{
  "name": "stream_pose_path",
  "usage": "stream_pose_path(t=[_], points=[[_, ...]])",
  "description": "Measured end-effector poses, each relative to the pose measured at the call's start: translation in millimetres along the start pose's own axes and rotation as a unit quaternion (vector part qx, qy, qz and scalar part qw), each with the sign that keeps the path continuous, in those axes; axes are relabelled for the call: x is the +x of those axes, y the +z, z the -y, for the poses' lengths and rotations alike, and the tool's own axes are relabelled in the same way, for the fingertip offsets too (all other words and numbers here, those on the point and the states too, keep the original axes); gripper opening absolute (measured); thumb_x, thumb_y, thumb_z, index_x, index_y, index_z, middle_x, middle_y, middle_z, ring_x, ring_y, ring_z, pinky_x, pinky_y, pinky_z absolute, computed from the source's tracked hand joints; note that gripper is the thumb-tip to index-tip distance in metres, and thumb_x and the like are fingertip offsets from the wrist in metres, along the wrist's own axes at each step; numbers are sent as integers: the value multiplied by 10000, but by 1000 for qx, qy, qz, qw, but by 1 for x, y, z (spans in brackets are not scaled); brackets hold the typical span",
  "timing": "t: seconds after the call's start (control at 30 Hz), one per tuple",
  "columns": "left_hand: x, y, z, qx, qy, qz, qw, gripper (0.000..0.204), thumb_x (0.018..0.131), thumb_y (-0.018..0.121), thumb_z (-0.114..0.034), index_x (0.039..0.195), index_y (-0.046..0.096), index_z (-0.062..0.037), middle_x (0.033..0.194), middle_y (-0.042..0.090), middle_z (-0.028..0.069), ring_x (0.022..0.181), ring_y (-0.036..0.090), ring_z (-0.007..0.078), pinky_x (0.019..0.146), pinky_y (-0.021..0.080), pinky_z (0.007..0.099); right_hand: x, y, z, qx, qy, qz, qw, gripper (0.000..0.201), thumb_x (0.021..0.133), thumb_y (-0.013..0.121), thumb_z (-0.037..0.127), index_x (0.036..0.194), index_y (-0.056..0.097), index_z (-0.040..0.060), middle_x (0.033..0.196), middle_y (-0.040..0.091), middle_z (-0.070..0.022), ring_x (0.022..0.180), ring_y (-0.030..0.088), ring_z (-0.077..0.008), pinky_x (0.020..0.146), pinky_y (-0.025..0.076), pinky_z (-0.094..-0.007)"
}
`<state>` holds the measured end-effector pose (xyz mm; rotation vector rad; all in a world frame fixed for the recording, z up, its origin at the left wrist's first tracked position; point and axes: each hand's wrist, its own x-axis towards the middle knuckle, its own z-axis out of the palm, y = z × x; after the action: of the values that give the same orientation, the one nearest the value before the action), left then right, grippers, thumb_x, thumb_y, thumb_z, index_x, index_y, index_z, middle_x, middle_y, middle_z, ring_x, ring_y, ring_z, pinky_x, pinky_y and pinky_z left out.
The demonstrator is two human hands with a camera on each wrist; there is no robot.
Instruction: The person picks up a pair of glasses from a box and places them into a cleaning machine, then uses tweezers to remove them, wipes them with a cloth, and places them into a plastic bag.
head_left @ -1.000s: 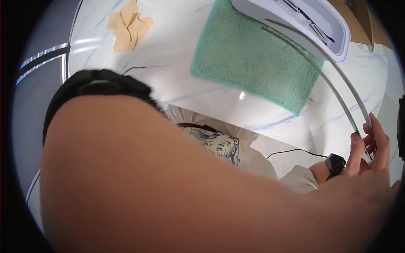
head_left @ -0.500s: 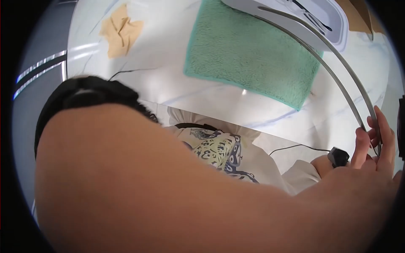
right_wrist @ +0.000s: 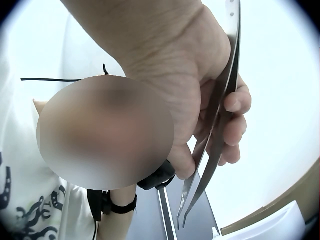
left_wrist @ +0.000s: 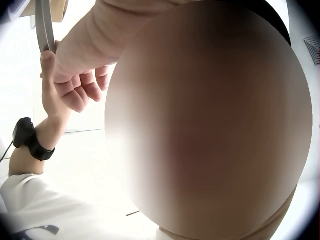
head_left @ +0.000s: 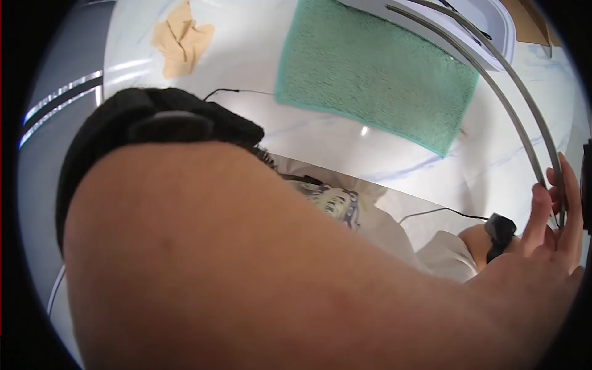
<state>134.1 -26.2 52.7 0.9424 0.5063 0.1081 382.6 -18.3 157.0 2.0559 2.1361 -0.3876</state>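
Note:
A long pair of curved metal tweezers (right_wrist: 216,150) is gripped by my right hand (right_wrist: 170,65), thumb on one side and fingers on the other. Its two prongs stand slightly apart. In the head view they arc up and left across the edge of a pale tray (head_left: 507,37). My left arm crosses the foreground very close to the head camera, a black strap (head_left: 148,117) around it. In the left wrist view my left hand (left_wrist: 75,70) is right beside the tweezers and the right thumb, with curled fingers; I cannot tell whether it holds the tweezers too.
A green plush towel (head_left: 376,74) lies on the white marble-patterned table (head_left: 481,157), partly under the tray. A crumpled tan cloth (head_left: 183,40) is at the upper left. Cardboard (head_left: 531,24) stands behind the tray. Thin black cables run by both arms.
The tweezers and the hand at them have shifted a little up and right in the head view. The left strap dips left, then moves right. The head view itself has shifted slightly.

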Motion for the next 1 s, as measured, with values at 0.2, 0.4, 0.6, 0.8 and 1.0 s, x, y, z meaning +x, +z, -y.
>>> stream_pose_path(t=[0.2, 0.4, 0.6, 0.8, 1.0], points=[[6, 4, -4, 16, -2, 28, 999, 342, 735, 602, -10, 1066, 516, -15, 932, 547, 56, 840, 539, 165, 767, 467, 304, -5, 27, -20, 25, -78, -166, 983, 494, 856, 745, 140, 1304, 592, -2, 1071, 662, -153, 830, 558, -172, 761, 446, -297], [2, 9, 1, -17, -21, -2, 1000, 354, 733, 600, -6, 1076, 513, -16, 937, 544, 58, 843, 537, 166, 771, 466, 303, 10, 32, -26, 89, -212, -198, 953, 447, 813, 778, 106, 1228, 659, -15, 964, 700, -145, 775, 568, -163, 695, 446, -273], [12, -3, -11, 15, -31, 38, 999, 365, 732, 599, -1, 1086, 510, -16, 942, 542, 59, 846, 535, 167, 775, 465, 303, 22, 27, 17, -178, 6, -114, 977, 437, 725, 862, 178, 1084, 712, -21, 805, 691, -124, 680, 597, -205, 636, 458, -323], [-8, 1, -7, -15, -36, -4, 999, 376, 731, 597, 3, 1096, 508, -16, 947, 540, 60, 849, 533, 168, 778, 465, 302, 14, 39, -11, 133, -90, -287, 944, 338, 697, 836, 104, 998, 738, -15, 701, 659, -91, 608, 592, -190, 580, 431, -307], [3, -3, -16, -6, -45, 30, 999, 388, 730, 595, 8, 1106, 505, -17, 952, 537, 62, 853, 532, 169, 782, 464, 302, 18, 32, 18, 21, -91, -297, 950, 311, 748, 831, 125, 1011, 738, -14, 703, 654, -69, 580, 568, -173, 537, 419, -273]])
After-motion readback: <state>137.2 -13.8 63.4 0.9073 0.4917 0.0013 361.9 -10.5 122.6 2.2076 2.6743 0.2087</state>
